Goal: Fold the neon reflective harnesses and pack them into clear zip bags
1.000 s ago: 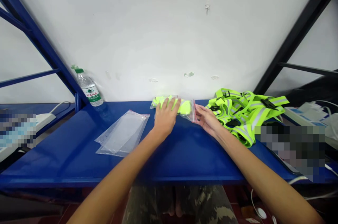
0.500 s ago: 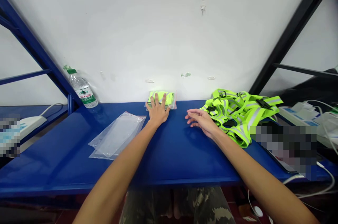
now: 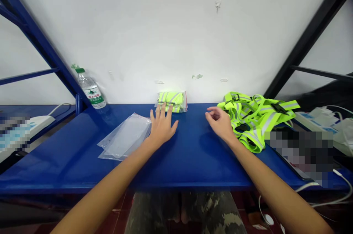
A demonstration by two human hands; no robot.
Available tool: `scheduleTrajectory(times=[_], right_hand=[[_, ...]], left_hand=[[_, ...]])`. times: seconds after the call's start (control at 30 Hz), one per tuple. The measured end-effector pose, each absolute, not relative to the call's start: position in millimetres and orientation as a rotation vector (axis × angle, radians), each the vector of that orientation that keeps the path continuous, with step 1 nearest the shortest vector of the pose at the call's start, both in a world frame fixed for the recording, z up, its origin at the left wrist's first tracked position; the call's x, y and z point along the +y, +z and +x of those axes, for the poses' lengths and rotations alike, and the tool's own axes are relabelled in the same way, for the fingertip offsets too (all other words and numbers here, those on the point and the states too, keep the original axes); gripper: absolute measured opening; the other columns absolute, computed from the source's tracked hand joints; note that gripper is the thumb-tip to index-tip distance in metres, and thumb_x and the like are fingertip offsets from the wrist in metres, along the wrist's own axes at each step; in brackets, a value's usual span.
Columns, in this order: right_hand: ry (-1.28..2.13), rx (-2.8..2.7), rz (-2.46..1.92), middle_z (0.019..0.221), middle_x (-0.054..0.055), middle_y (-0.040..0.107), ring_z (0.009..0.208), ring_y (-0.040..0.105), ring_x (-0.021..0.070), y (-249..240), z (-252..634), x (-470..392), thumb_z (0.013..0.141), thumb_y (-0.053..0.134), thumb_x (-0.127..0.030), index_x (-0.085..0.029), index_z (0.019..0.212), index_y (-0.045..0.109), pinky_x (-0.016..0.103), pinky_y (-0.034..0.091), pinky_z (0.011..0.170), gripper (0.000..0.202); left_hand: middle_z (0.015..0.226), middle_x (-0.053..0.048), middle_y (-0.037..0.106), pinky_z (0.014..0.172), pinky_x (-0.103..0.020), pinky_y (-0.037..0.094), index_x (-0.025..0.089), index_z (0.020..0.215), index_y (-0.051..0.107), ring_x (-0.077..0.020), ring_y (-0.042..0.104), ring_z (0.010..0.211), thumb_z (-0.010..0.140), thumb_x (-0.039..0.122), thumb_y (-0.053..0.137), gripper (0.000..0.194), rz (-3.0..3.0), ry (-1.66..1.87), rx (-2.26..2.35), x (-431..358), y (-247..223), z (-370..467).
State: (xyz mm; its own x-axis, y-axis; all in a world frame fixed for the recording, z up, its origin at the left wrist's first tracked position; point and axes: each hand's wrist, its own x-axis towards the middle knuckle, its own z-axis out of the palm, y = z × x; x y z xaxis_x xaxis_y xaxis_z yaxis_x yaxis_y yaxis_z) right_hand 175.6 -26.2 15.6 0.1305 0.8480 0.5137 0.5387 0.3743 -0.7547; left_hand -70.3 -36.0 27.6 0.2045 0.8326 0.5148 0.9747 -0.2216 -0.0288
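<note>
While bagged strap bundle [image 3: 171, 97] lies on blue table [image 3: 187, 157] near wall [image 3: 165, 35], head view shows left hand [image 3: 162, 126] at its near edge: fingers spread, released, tips overlapping bundle in view; contact cannot be told. Right hand [image 3: 221, 123]: fingers loosely curled, released, right of bundle, beside strap pile [image 3: 267, 123]. Clear bags [image 3: 125, 136]: left of left hand.

At six o'clock you wear camouflage trousers [image 3: 223, 213], mottled dark olive with tan patches; your forearms [image 3: 116, 186], at seven and four, are bare, like your left hand [image 3: 161, 125] and right hand [image 3: 223, 125].
</note>
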Motion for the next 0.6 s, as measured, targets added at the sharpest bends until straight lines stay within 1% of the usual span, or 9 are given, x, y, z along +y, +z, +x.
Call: scheduleTrajectory(times=[0.07, 0.13, 0.17, 0.23, 0.3, 0.4, 0.43, 0.5, 0.6], right_hand=[[0.047, -1.563, -1.440, 0.092, 0.010, 0.069, 0.084, 0.063, 0.0231, 18, 184, -28, 0.082, 0.057, -0.037, -0.016, 0.104, 0.063, 0.038, 0.050, 0.078, 0.031], [-0.193, -1.649, -1.643, 0.115, 0.016, 0.065, 0.109, 0.057, 0.0329, 20, 190, -30, 0.080, 0.060, -0.037, -0.016, 0.111, 0.064, 0.047, 0.045, 0.090, 0.038], [-0.250, -1.705, -1.758, 0.121, 0.017, 0.062, 0.115, 0.054, 0.0367, 20, 192, -31, 0.080, 0.061, -0.037, -0.016, 0.115, 0.064, 0.051, 0.044, 0.091, 0.041], [-0.251, -1.805, -1.965, 0.116, 0.020, 0.065, 0.112, 0.056, 0.0384, 19, 193, -31, 0.085, 0.056, -0.032, -0.015, 0.114, 0.066, 0.052, 0.044, 0.088, 0.035], [-0.201, -1.875, -2.048, 0.101, 0.019, 0.070, 0.101, 0.064, 0.0340, 18, 191, -30, 0.090, 0.046, -0.023, -0.013, 0.104, 0.070, 0.046, 0.046, 0.085, 0.029], [-0.192, -1.913, -1.858, 0.105, 0.016, 0.071, 0.100, 0.066, 0.0290, 16, 185, -29, 0.091, 0.040, -0.015, -0.014, 0.106, 0.070, 0.038, 0.048, 0.086, 0.033], [-0.201, -1.909, -1.750, 0.110, 0.014, 0.071, 0.102, 0.066, 0.0282, 14, 182, -29, 0.091, 0.041, -0.015, -0.014, 0.111, 0.068, 0.037, 0.048, 0.088, 0.034], [-0.211, -1.893, -1.540, 0.116, 0.013, 0.069, 0.105, 0.065, 0.0266, 12, 175, -32, 0.092, 0.041, -0.016, -0.014, 0.115, 0.066, 0.037, 0.047, 0.093, 0.034], [-0.168, -1.954, -1.268, 0.115, 0.011, 0.069, 0.105, 0.064, 0.0239, 8, 165, -40, 0.094, 0.041, -0.019, -0.015, 0.115, 0.066, 0.036, 0.048, 0.095, 0.032]], left_hand=[[0.154, -0.017, 0.033, 0.111, -0.067, 0.015, 0.018, 0.145, 0.040, -0.0396, 0.024, 0.143, 0.093, 0.045, 0.041, 0.059, -2.101, -0.440, -1.728, -56, 26, -86], [0.151, -0.019, 0.037, 0.108, -0.069, 0.020, 0.017, 0.145, 0.041, -0.0416, 0.029, 0.140, 0.094, 0.043, 0.038, 0.057, -2.089, -0.339, -1.823, -65, 22, -102], [0.150, -0.020, 0.038, 0.106, -0.069, 0.024, 0.016, 0.146, 0.040, -0.0418, 0.031, 0.139, 0.095, 0.041, 0.036, 0.056, -2.100, -0.303, -1.876, -66, 19, -107], [0.149, -0.020, 0.040, 0.103, -0.070, 0.028, 0.016, 0.146, 0.039, -0.0416, 0.034, 0.138, 0.097, 0.036, 0.032, 0.054, -2.134, -0.278, -1.945, -66, 15, -113], [0.148, -0.021, 0.041, 0.105, -0.072, 0.023, 0.015, 0.145, 0.040, -0.0414, 0.032, 0.139, 0.097, 0.033, 0.033, 0.052, -2.147, -0.361, -1.919, -65, 13, -110], [0.147, -0.018, 0.043, 0.114, -0.065, 0.014, 0.014, 0.141, 0.045, -0.0366, 0.029, 0.141, 0.096, 0.034, 0.039, 0.049, -2.277, -0.688, -1.714, -64, 18, -89], [0.145, -0.017, 0.045, 0.116, -0.059, 0.018, 0.014, 0.139, 0.047, -0.0337, 0.032, 0.140, 0.096, 0.034, 0.040, 0.048, -2.388, -0.838, -1.647, -62, 21, -79], [0.137, -0.017, 0.053, 0.111, -0.047, 0.035, 0.014, 0.136, 0.048, -0.0278, 0.048, 0.129, 0.096, 0.037, 0.041, 0.047, -2.652, -1.196, -1.648, -57, 27, -54], [0.119, -0.016, 0.063, 0.086, -0.038, 0.055, 0.013, 0.130, 0.049, -0.0216, 0.067, 0.095, 0.096, 0.049, 0.038, 0.051, -2.949, -1.810, -2.105, -44, 34, -12]])
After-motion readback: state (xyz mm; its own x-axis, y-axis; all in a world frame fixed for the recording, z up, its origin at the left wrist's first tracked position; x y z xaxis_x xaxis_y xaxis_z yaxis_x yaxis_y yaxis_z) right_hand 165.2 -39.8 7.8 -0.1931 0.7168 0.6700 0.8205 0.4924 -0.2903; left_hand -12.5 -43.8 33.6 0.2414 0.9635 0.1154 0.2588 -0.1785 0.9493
